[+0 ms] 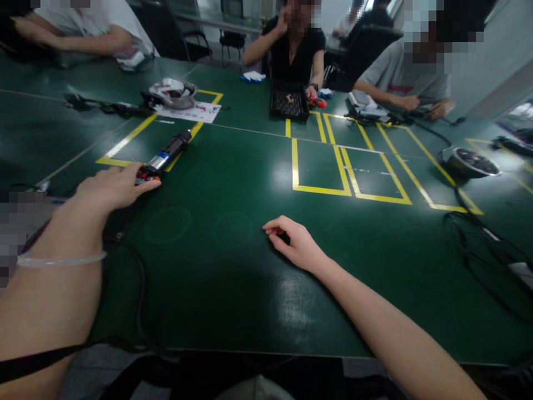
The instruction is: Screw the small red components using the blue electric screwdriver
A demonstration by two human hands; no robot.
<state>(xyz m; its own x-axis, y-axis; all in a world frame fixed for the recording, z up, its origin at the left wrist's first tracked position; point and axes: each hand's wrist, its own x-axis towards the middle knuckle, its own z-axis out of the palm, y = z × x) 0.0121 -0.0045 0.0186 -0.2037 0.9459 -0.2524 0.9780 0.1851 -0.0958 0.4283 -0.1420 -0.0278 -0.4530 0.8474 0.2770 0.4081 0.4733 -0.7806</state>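
Note:
My left hand [110,186] reaches out over the left side of the green table, with its fingers closed around the rear end of an electric screwdriver [166,153]. The tool has a silver body, a blue label and a black nose pointing away to the right; a bit of red shows by my thumb. Low over the middle of the table, my right hand [293,241] is curled, thumb and fingertips brought together. Whatever may be between those fingertips is too small to make out. Faint round marks lie on the tabletop between my hands.
Yellow tape outlines [322,191] mark the table [233,311]. Across it, a person's hand holds a red-handled object [320,103] beside a black tray [289,101]. A grey round container [174,94] stands far left, a metal bowl [472,162] right. Black cables [466,244] run along the right side.

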